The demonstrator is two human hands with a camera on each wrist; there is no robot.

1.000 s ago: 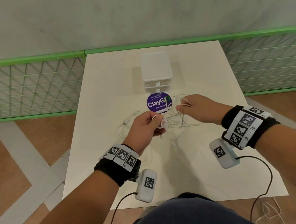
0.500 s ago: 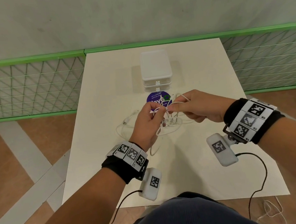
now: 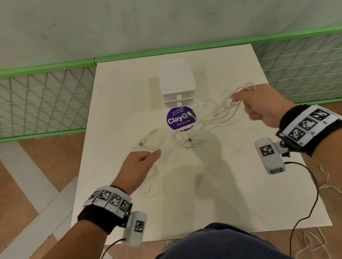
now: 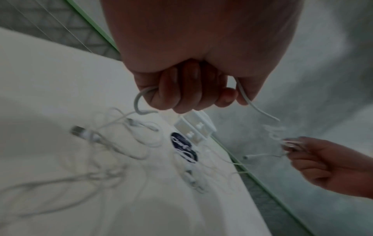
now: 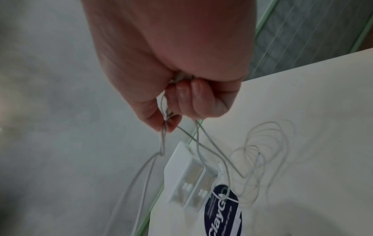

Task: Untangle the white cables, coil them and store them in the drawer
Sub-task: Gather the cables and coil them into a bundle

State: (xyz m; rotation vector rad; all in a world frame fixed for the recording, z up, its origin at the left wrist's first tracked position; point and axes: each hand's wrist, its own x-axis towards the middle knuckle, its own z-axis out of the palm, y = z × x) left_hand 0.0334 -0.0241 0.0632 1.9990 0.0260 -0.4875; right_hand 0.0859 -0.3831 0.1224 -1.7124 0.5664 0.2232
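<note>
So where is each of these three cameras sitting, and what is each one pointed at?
Head: worn on the head, looking down at the table; shows both forearms, the left hand, the right hand and the white cables.
Left wrist: under the left wrist, looking along curled fingers gripping a cable; the right hand appears too.
Right wrist: under the right wrist, looking along fingers pinching thin cables, toward the drawer unit.
Shared: all three views show the drawer unit and the purple sticker.
</note>
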